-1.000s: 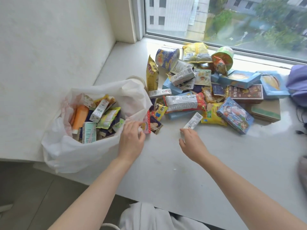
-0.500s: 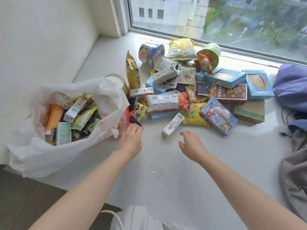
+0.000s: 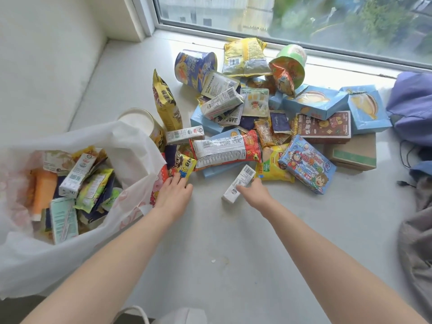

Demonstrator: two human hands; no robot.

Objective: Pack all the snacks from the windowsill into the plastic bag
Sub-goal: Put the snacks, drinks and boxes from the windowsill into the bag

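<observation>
The white plastic bag [image 3: 131, 146] lies open at the left of the windowsill, with several cartons and packets inside. To its right sits a heap of snacks [image 3: 257, 118]: bags, boxes and cup noodles. My left hand [image 3: 174, 195] lies by the bag's rim, its straight fingertips touching a small yellow packet [image 3: 187, 166]. At the heap's near edge, my right hand [image 3: 256, 194] pinches a small white carton [image 3: 240, 182] between thumb and fingers. The carton still lies on the sill.
A wall closes the left side and the window runs along the back. A purple bag [image 3: 413, 108] and grey cloth [image 3: 418, 242] lie at the right. The windowsill [image 3: 233, 242] shows bare surface in front of the heap.
My right hand, apart from the white carton half a second ago, has reached forward onto it. My left hand has slid from the bag's rim toward the yellow packet. The view has shifted right.
</observation>
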